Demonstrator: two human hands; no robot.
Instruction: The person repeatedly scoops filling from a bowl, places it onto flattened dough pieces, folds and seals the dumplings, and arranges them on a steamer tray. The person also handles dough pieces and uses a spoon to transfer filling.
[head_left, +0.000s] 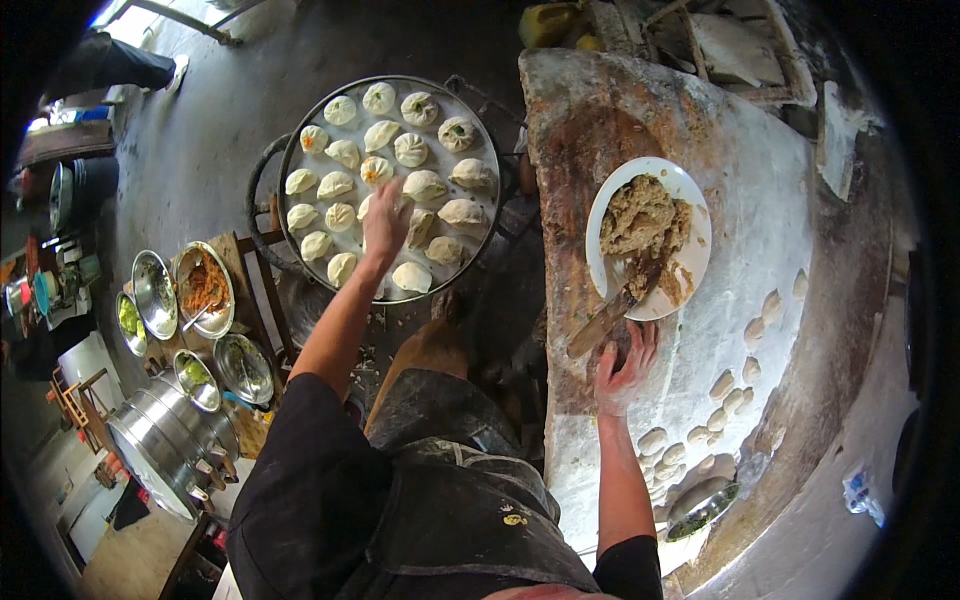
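Observation:
My left hand (390, 217) reaches over a round metal steamer tray (287, 247) that carries rows of filled dough dumplings and pleated buns (411, 150). Its blurred fingers are by a bun with orange filling showing (376, 171); whether they hold anything is hidden. On the floured worktable, my right hand (628, 367) lies with fingers spread and nothing in them, its fingertips close to the lower rim of a white bowl (697, 225). Minced filling (645, 214) heaps up in that bowl. A wooden spatula (604, 324) leans across the rim, its handle over the table.
Small dough pieces (664, 472) lie along the right of the worktable (742, 187), near a tilted metal bowl of greens (701, 510). At left, metal bowls with orange shreds (206, 289) and greens stand beside stacked steamer pots (169, 435). Another person's leg (112, 64) shows top left.

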